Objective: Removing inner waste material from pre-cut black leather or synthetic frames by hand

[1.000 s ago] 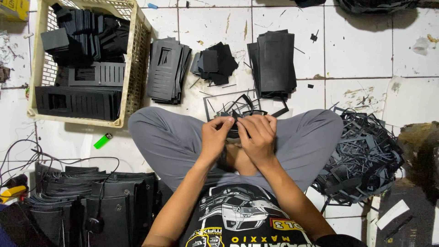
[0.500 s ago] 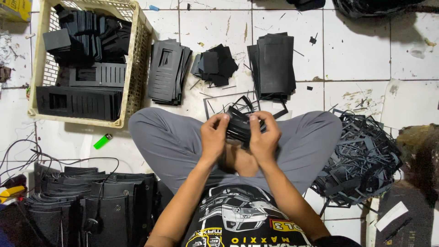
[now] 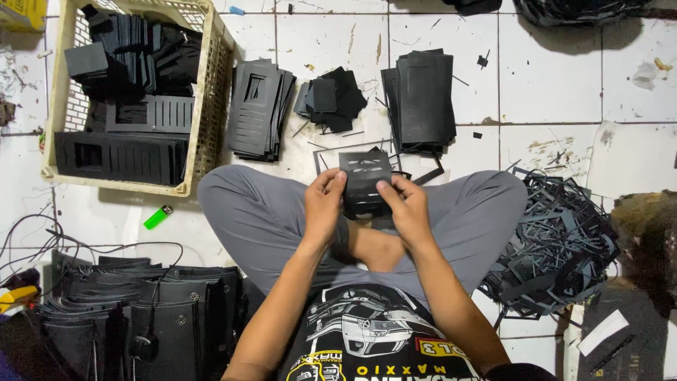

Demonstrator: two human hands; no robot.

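I sit cross-legged on a white tiled floor. Both hands hold one flat black rubber sheet with cut-out slots (image 3: 364,180) upright above my crossed legs. My left hand (image 3: 323,208) pinches its left edge and my right hand (image 3: 407,210) pinches its right edge. Thin black offcut strips (image 3: 331,149) lie on the floor just beyond the sheet.
A cream plastic crate (image 3: 204,92) of black cut pieces stands at the upper left. Stacks of black sheets (image 3: 258,109), small black squares (image 3: 331,101) and plain sheets (image 3: 423,99) lie ahead. A scrap heap (image 3: 557,247) is at the right, a green lighter (image 3: 157,216) and black pieces (image 3: 141,317) at the left.
My hands have lifted the black sheet from a bunched, low position and spread it flat between them; it now faces me with the slots showing.
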